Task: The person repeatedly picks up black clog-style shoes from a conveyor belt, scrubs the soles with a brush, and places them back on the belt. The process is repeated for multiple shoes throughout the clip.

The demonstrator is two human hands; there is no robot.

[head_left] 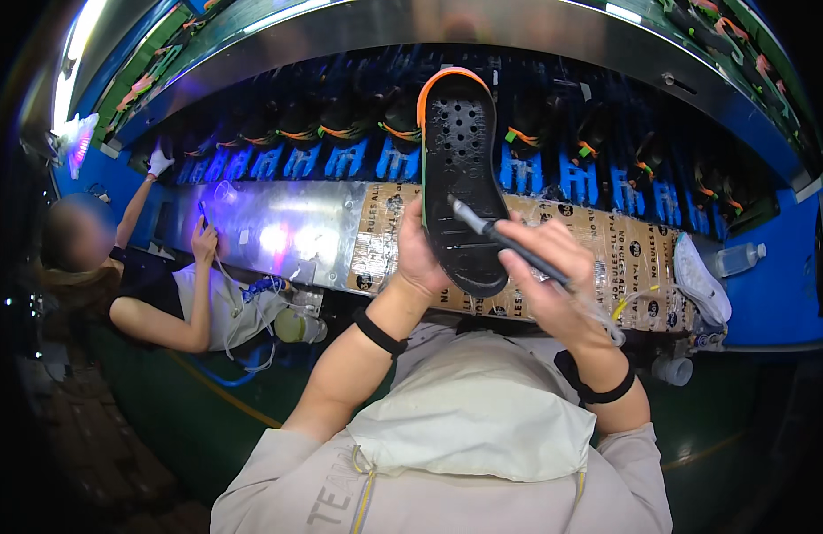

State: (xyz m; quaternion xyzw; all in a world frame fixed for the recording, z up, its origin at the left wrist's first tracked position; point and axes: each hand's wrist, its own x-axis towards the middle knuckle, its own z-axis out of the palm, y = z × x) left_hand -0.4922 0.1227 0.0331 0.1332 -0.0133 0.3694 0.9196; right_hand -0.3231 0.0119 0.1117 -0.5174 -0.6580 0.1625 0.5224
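Observation:
My left hand [417, 258] grips a black shoe sole with an orange rim [461, 151], held upright in front of me with its perforated inner face toward me. My right hand [554, 271] holds a thin brush with a dark handle [505, 238]; its grey tip rests on the middle of the sole. Both wrists wear black bands.
A conveyor with blue holders carrying black and orange shoes [402, 120] curves across the back. A metal and cardboard-covered bench [287, 231] lies below it. A co-worker [162, 294] sits at my left. A white shoe [701, 280] and a plastic bottle [739, 258] are at right.

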